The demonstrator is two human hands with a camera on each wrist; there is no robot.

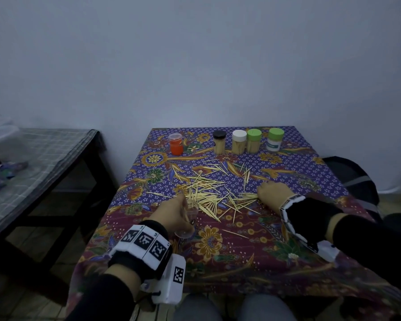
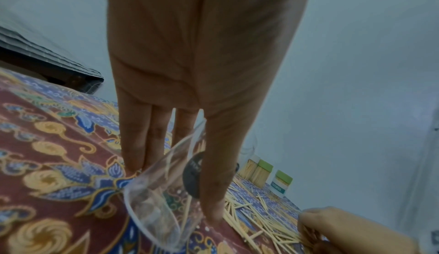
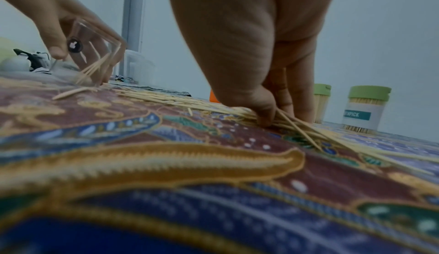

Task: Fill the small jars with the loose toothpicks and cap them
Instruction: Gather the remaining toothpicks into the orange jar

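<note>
The left hand (image 1: 171,213) gripped a clear jar (image 1: 188,218), tilted low over the patterned tablecloth (image 1: 252,256) at lower centre of the head view, a few toothpicks inside. The right hand (image 1: 272,193), at centre right, pinched a bundle from the loose toothpicks (image 1: 208,193) scattered mid-table. Five capped jars (image 1: 239,142) stood in a row along the table's upper edge.
</note>
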